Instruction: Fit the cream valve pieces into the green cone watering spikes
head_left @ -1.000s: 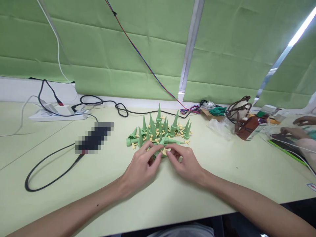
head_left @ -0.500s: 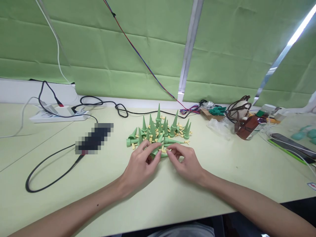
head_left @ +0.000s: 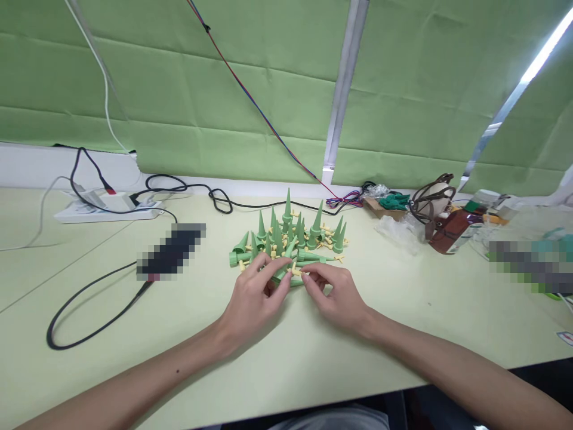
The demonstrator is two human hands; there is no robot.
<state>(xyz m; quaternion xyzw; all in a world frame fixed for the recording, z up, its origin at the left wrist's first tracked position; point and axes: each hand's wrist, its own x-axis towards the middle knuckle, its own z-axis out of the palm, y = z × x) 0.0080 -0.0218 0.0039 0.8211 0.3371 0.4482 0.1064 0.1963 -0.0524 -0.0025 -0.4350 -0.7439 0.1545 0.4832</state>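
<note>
Both hands meet at the near edge of a pile of green plant watering spikes (head_left: 316,226). A small yellow plastic valve (head_left: 295,271) is pinched between them, its stub pointing up. My left hand (head_left: 257,289) closes thumb and forefinger at the valve's left side. From the right, my right hand (head_left: 335,292) pinches its other end with thumb and forefinger. Green cones lie just behind and under the fingers, partly hidden by them. Another yellow valve (head_left: 339,259) sits at the tip of a lying spike, behind my right hand.
A blurred-out dark device (head_left: 172,252) with a black cable lies to the left, near a white power strip (head_left: 107,209). To the right are a clear plastic bag (head_left: 398,233), a brown bottle (head_left: 456,230) and a blurred-out dark object (head_left: 532,266). Green blinds rise behind the table.
Almost nothing differs. Both hands stay at the valve, with at most a tiny shift of the fingers. The pile has not moved.
</note>
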